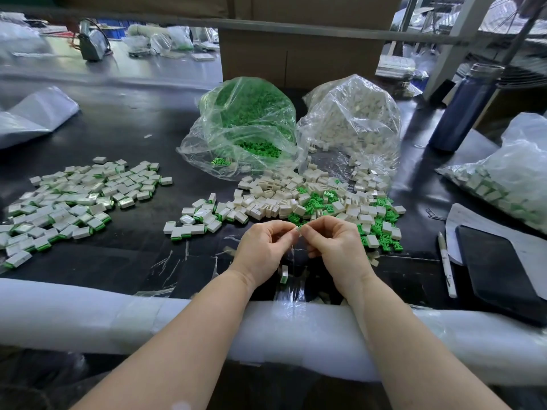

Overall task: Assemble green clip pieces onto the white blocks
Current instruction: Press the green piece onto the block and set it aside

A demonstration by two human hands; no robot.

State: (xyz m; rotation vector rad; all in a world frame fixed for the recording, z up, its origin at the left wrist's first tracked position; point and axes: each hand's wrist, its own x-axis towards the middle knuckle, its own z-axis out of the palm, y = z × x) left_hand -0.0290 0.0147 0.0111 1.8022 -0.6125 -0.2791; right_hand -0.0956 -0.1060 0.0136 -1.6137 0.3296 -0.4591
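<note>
Two hands, left hand point(262, 247) and right hand point(334, 242), pinch one small piece point(297, 229); two bags behind.

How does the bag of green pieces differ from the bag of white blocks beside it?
The bag of green pieces holds small green clips; the bag of white blocks holds white blocks. The green bag stands left, the white bag right. Few green clips lie at the green bag's mouth, while many blocks spill from the white bag. Both are clear plastic, open toward the person.
</note>
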